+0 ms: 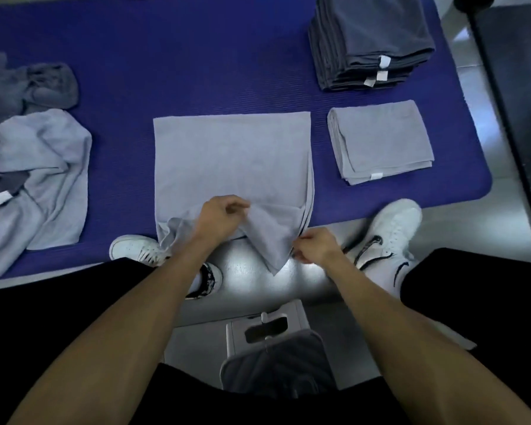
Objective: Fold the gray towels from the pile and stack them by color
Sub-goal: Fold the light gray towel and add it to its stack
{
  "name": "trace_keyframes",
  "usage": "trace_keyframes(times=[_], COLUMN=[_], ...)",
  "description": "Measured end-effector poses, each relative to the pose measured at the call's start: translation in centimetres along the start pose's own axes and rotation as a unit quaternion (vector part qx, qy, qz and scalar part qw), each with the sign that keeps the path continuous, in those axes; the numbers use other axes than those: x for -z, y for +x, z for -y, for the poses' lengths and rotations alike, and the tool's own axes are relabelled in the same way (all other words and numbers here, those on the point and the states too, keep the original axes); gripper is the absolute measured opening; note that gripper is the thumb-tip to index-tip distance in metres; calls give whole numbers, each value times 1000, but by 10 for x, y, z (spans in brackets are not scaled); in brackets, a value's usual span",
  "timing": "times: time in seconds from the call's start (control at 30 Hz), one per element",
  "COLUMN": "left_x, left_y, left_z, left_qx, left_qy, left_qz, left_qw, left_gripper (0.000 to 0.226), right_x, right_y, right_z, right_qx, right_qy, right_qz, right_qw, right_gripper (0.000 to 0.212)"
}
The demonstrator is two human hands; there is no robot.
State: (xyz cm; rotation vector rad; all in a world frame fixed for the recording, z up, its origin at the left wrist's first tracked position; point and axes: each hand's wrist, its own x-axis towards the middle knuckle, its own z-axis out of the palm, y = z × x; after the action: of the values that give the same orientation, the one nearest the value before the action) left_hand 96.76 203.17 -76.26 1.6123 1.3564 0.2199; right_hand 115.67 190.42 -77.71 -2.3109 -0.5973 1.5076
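A light gray towel lies spread on the purple mat, its near edge hanging off toward me. My left hand grips a bunched fold of that near edge. My right hand pinches the towel's near right corner. To the right sits a folded light gray towel stack. Behind it stands a tall stack of folded dark gray towels. At the left lies the unfolded pile of light and dark gray towels.
My two white shoes rest on the pale floor at the mat's near edge. A white stool with a gray cushion stands between my legs. A dark wall panel runs along the right.
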Motion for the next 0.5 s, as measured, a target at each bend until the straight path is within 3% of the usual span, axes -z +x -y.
trace_keyframes(times=[0.13, 0.23, 0.33, 0.4, 0.5], left_x=[-4, -9, -19, -25, -31], left_y=[-22, -38, -52, -56, -53], left_z=[8, 11, 14, 10, 3], left_qx=[-7, 51, 75, 78, 69], left_qy=[42, 16, -19, -39, -30], left_qz=[44, 0, -21, -14, -16], left_qw=[998, 999, 997, 996, 997], left_gripper=[16, 15, 21, 21, 20], right_x=[-22, -21, -17, -19, -23], right_y=[-5, -1, 6, 11, 15], right_z=[-32, -31, -26, -20, -13], right_qx=[-38, -106, -122, -126, -134], right_qy=[-57, 51, 129, 180, 247], right_qz=[31, 90, 148, 152, 126], right_qw=[997, 989, 973, 964, 951], right_gripper=[21, 26, 30, 29, 10])
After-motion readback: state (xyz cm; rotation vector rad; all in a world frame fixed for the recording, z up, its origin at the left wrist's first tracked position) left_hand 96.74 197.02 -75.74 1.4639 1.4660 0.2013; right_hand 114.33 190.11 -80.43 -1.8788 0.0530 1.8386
